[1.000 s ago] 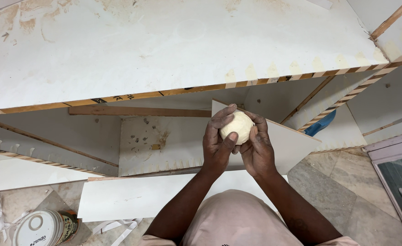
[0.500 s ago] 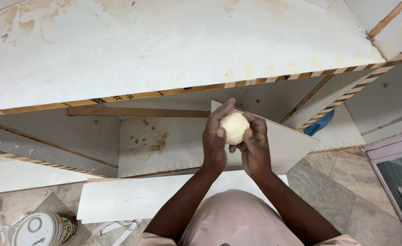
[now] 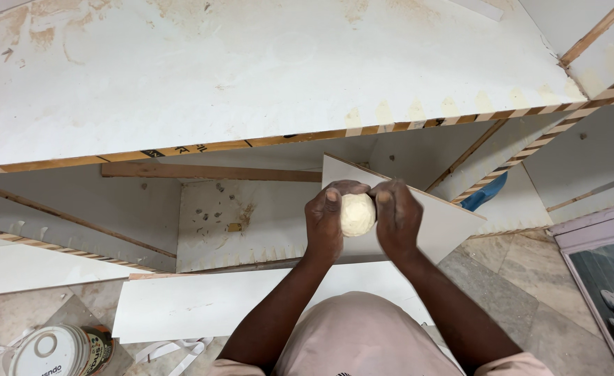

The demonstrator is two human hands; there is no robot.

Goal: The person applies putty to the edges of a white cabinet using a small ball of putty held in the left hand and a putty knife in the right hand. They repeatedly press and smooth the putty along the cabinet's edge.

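While both hands work at centre frame, the scene left to right: a round tin [image 3: 55, 351] with a white lid sits bottom left on the tiled floor [image 3: 529, 292], with white scrap strips [image 3: 174, 347] just beside it. A loose white panel [image 3: 202, 303] lies flat on the floor right of the tin. Above it, a white laminated cabinet carcass [image 3: 251, 76] fills the upper frame; its front edge shows striped ply edging with a glue-stained face. A bare wood batten [image 3: 209, 171] runs under that edge.

Left hand [image 3: 326, 221]: fingers curled, thumb up, cupping the left side of a pale cream ball of putty-like material [image 3: 357, 214]. Right hand [image 3: 399, 217]: fingers curled over the ball's right side. Ball is pressed between both palms, held in the air in front of a tilted white board [image 3: 439, 223] inside the carcass opening. Only the ball's near face shows.

Further right: a blue scrap [image 3: 484, 195] behind the board, then a dark framed panel [image 3: 609, 278] at the right edge.
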